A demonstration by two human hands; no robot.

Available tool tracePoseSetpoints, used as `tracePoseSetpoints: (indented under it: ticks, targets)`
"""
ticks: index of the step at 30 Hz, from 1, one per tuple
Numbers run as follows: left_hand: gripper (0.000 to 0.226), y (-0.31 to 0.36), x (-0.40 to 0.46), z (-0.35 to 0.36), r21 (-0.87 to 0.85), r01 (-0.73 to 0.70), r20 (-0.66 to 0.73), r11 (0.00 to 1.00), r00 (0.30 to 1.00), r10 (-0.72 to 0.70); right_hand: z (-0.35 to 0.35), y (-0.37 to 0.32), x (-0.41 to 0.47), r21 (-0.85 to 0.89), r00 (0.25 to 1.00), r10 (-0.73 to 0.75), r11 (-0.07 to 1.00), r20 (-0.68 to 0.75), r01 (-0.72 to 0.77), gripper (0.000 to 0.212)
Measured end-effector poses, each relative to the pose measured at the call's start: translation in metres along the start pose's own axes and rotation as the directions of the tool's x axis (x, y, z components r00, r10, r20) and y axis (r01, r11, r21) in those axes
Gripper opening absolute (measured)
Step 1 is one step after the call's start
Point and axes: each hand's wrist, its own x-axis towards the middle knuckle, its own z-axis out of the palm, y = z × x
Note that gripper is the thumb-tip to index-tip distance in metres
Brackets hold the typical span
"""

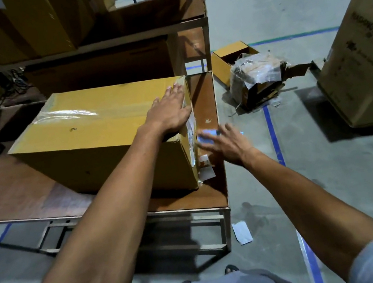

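While my left hand (170,111) lies flat on the taped box (92,123), my right hand (224,143), fingers spread, reaches its end: sealed, I judge; labelling remains.

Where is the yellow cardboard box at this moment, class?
In the head view, the yellow cardboard box sits mid-frame on the brown table, toward its right end, under the left hand, with the right hand near its right face.
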Motion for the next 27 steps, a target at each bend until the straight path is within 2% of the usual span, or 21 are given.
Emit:
tracePoseSetpoints:
  ticks: [1,2,4,7,9,11,14,17,19,21,27]
  targets:
    - [0.075,0.0,-0.003,-0.003,-0.018,-0.012,0.026,1.0,1.0,0.012,0.011,-0.006,-0.013,0.01,0.992,-0.093,0.996,0.085,0.093,0.068]
    - [0.074,-0.003,-0.002,-0.001,-0.027,-0.028,0.03,0.999,0.999,0.028,0.03,-0.014,-0.032,0.052,0.983,-0.125,0.992,0.134,0.119,0.066]
    - [0.074,-0.005,0.0,0.001,-0.006,-0.02,-0.003,1.0,1.0,0.02,0.054,-0.018,-0.059,0.133,0.988,-0.07,0.99,0.137,0.052,0.068]
    - [0.076,0.002,0.009,0.005,-0.048,-0.035,0.047,0.998,0.998,0.037,0.056,-0.019,-0.071,0.206,0.997,0.058,0.976,0.054,-0.068,0.066]
    - [0.076,0.002,0.015,0.008,-0.037,-0.024,0.014,0.999,1.0,0.024,0.048,-0.016,-0.061,0.23,0.972,0.222,0.952,-0.075,-0.2,0.065]
    - [0.076,0.0,0.016,0.007,-0.032,-0.009,-0.001,0.999,1.0,0.009,0.039,-0.006,-0.049,0.24,0.943,0.306,0.933,-0.133,-0.269,0.072]
    - [0.076,-0.001,0.012,0.01,-0.027,-0.01,-0.01,1.0,1.0,0.009,0.033,-0.012,-0.038,0.256,0.926,0.33,0.925,-0.183,-0.28,0.081]
    - [0.076,0.0,0.013,0.004,-0.033,-0.009,-0.015,0.999,1.0,0.009,0.02,-0.005,-0.019,0.335,0.871,0.413,0.887,-0.265,-0.319,0.069]
    - [0.076,0.0,0.011,0.003,-0.031,-0.014,-0.008,0.999,1.0,0.014,0.011,-0.008,-0.012,0.38,0.857,0.44,0.866,-0.267,-0.326,0.062]
    - [0.077,0.001,0.008,0.002,-0.032,-0.021,-0.007,0.999,1.0,0.021,0.002,-0.012,-0.01,0.394,0.856,0.444,0.86,-0.267,-0.324,0.059]
    - [0.077,-0.001,0.002,-0.002,-0.011,-0.012,-0.035,1.0,0.999,0.011,-0.029,-0.018,-0.003,0.49,0.787,0.541,0.794,-0.298,-0.36,0.058]
